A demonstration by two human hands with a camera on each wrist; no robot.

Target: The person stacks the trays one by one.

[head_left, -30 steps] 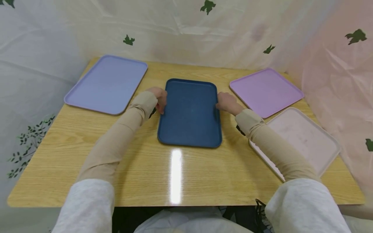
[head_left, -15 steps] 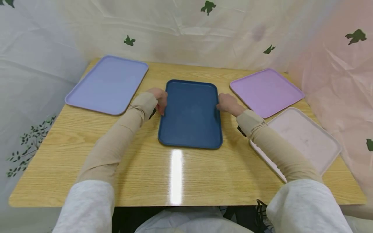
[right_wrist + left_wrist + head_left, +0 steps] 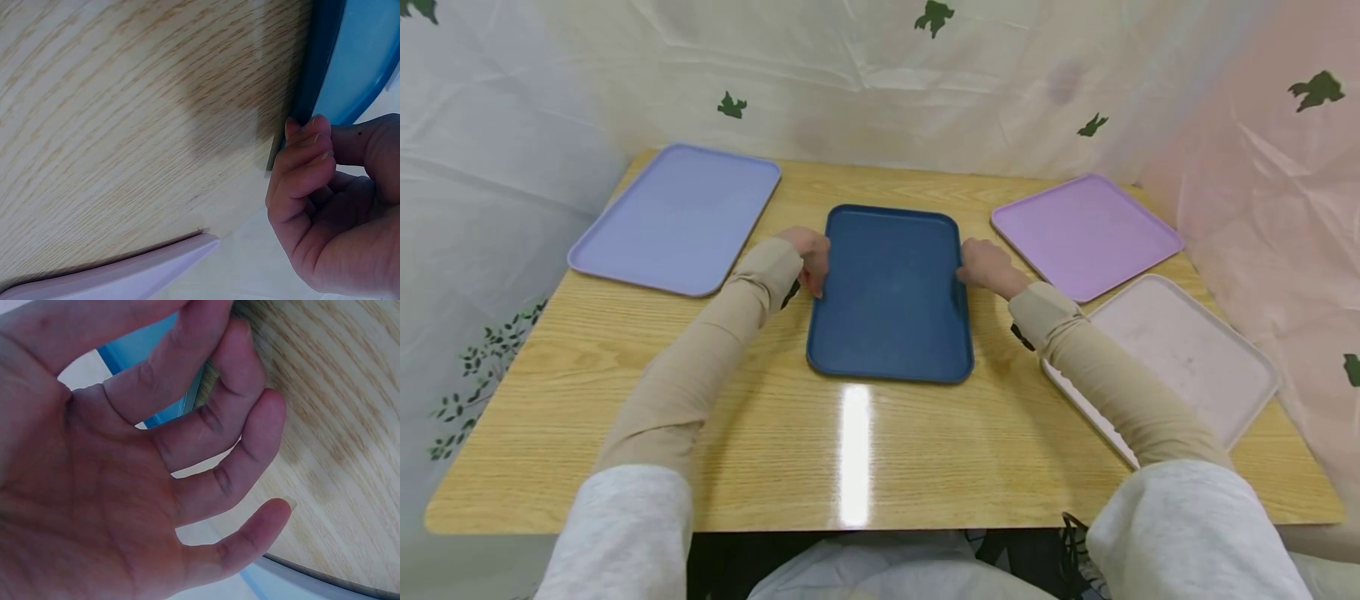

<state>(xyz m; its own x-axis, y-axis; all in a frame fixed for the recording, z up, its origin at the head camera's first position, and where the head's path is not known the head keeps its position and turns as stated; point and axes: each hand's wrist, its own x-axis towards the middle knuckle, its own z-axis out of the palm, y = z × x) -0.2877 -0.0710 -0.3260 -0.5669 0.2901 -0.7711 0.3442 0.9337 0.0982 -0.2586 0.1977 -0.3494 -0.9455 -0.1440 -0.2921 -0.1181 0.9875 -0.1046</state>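
Observation:
A dark blue rectangular tray (image 3: 891, 292) lies in the middle of the wooden table. Its left rim is pinched by my left hand (image 3: 811, 257), thumb and index finger meeting there while the other fingers stay loosely bent, as the left wrist view shows of that hand (image 3: 156, 450). On the opposite long side, my right hand (image 3: 988, 265) pinches the rim between thumb and curled fingers. Seen from the right wrist, those fingertips (image 3: 319, 125) sit right at the edge of the tray (image 3: 362, 56).
A periwinkle tray (image 3: 677, 221) lies at the back left of the table (image 3: 760, 450). At the back right is a purple tray (image 3: 1086, 237), with a pale pink tray (image 3: 1180, 358) in front of it, partly under the right forearm. Cloth with green leaf shapes hangs behind.

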